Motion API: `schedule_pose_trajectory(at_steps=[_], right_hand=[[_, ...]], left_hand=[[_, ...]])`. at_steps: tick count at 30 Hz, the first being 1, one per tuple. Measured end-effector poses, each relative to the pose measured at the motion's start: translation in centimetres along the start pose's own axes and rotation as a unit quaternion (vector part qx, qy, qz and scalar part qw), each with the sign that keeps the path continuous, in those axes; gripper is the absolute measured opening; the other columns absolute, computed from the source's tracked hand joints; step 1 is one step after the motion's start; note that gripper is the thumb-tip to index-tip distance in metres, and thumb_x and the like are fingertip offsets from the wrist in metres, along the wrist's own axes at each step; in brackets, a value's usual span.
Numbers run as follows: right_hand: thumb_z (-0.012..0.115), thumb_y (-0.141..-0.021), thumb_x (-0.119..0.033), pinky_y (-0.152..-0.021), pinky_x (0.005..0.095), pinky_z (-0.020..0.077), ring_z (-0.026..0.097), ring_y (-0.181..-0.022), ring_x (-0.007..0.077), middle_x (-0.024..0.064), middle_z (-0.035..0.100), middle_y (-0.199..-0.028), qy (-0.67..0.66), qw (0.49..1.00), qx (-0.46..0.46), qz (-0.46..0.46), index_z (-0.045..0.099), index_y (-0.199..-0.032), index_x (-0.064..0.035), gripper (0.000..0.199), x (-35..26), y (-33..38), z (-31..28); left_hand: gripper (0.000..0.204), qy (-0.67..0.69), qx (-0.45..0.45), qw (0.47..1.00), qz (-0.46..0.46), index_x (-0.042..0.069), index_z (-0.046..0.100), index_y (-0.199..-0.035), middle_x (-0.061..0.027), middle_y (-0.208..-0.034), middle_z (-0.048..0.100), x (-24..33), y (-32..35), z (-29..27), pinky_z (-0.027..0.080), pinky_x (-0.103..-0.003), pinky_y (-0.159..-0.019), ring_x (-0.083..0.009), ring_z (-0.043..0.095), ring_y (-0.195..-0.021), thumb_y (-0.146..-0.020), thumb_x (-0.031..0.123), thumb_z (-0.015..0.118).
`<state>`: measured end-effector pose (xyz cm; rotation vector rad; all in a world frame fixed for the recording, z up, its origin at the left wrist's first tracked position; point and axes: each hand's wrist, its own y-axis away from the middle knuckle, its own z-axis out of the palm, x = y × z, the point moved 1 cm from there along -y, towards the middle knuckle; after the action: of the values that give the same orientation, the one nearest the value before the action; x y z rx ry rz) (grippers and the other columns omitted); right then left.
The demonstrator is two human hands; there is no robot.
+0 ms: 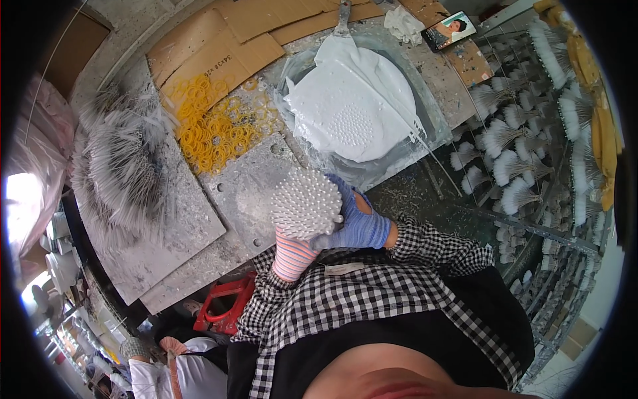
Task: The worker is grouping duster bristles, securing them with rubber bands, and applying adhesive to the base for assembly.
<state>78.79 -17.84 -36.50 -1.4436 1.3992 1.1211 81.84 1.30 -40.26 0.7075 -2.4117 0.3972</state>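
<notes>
A round, dense bundle of thin stems with white bead-like tips (pixel 307 203) faces up in front of my chest. My right hand (pixel 359 223), in a blue glove with a hole on its back, is closed round the bundle's right side. From below, my left hand (pixel 296 256), in pink-striped knit, holds the bundle; its fingers are hidden under the tips. Beyond my hands lies a wide pool of thick white paste (pixel 359 100) on a round base, with a patch of small dimples near its front. A long, thin paste-smeared stick (pixel 425 143) rests across its right side.
Yellow rubber bands (pixel 212 126) lie left of the paste, beside cardboard (pixel 219 50). Grey boards bear a heap of stem bundles (pixel 126 166). A phone (pixel 449 30) lies at the far right. White-tipped bundles fill a rack (pixel 512 139). A red stool (pixel 226 302) and another person (pixel 179 372) are lower left.
</notes>
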Motion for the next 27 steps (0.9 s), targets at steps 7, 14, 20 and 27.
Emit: schedule_pose_trajectory(at_steps=[7,14,20,27], right_hand=[[0.093,-0.062,-0.057,-0.115,0.0435,0.0396,0.049,-0.135,0.0321,0.0189,0.050,-0.143,0.113,0.992,-0.062,0.017,0.036,-0.149,-0.0011,0.118,4.1,0.8,0.8],[0.095,-0.062,-0.052,-0.114,0.0419,0.0415,0.050,-0.134,0.0295,0.0178,0.049,-0.145,0.012,0.995,-0.041,0.095,0.034,-0.150,-0.0007,0.119,5.1,1.7,0.8],[0.095,-0.064,-0.050,-0.112,0.0405,0.0430,0.054,-0.132,0.0283,0.0169,0.055,-0.141,0.065,0.994,-0.055,0.071,0.042,-0.146,-0.0010,0.109,4.4,1.7,0.5],[0.095,-0.064,-0.048,-0.109,0.0398,0.0468,0.059,-0.124,0.0269,0.0146,0.061,-0.133,-0.007,0.995,-0.029,0.091,0.047,-0.142,-0.0006,0.103,3.8,1.6,0.3]], left_hand=[[0.048,0.516,0.031,0.840,-0.165,0.004,0.042,-0.146,-0.0108,-0.143,0.057,0.7,-1.5,1.9,0.045,-0.037,-0.112,-0.0247,0.055,-0.131,-0.100,0.015,0.053],[0.050,0.610,0.045,0.776,-0.151,-0.001,0.043,-0.144,-0.0108,-0.141,0.058,0.3,-2.0,3.4,0.048,-0.035,-0.109,-0.0219,0.058,-0.126,-0.097,0.007,0.059],[0.050,0.892,0.084,0.411,-0.168,-0.002,0.046,-0.142,-0.0112,-0.137,0.061,1.6,-2.9,1.9,0.049,-0.033,-0.107,-0.0202,0.059,-0.124,-0.096,0.008,0.062],[0.055,0.869,0.101,0.436,-0.211,-0.003,0.050,-0.138,-0.0127,-0.132,0.065,2.0,-3.1,1.7,0.052,-0.033,-0.102,-0.0216,0.063,-0.118,-0.089,0.009,0.071]])
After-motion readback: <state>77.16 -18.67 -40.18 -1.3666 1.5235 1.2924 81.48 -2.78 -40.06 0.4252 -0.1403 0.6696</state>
